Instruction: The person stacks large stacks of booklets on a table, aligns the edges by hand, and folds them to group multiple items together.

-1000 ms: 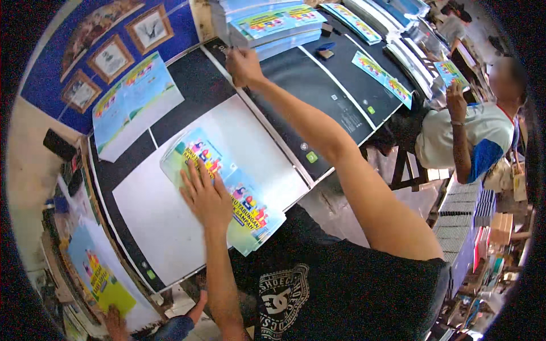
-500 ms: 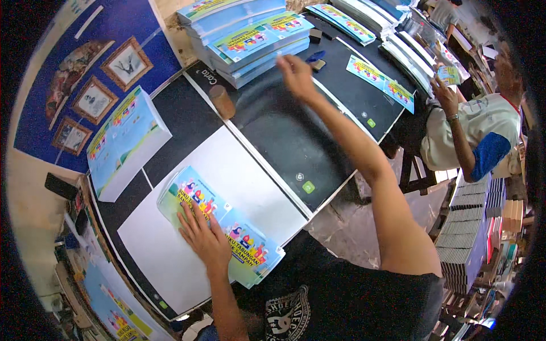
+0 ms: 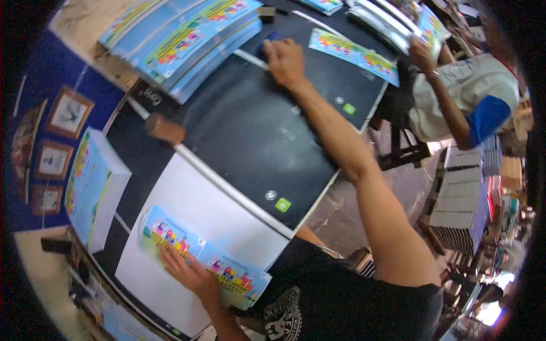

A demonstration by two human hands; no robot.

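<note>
My left hand [image 3: 190, 275] rests flat with its fingers stretched out on a small stack of printed blue-and-green booklet covers [image 3: 236, 273]. Under the covers lies a large white sheet [image 3: 176, 199] on the table. Far across the black tabletop, my right hand [image 3: 286, 63] has its fingers curled round a small dark blue object [image 3: 271, 38]. Only part of that object shows past the fingertips, so its kind is unclear. A brown cylindrical block [image 3: 165, 129] lies between the white sheet and the tall pile of covers [image 3: 187, 42].
At the left stands a thick block of stacked covers [image 3: 96, 190]. One printed strip [image 3: 355, 55] lies on the far black surface [image 3: 335, 85]. A co-worker [image 3: 460, 96] handles a cover at the right. Bundled books [image 3: 458, 199] are piled beyond the table's right edge.
My right hand has moved onto the dark blue object, and its fingers have closed there. The view has shifted and turned. My left hand stays on the covers.
</note>
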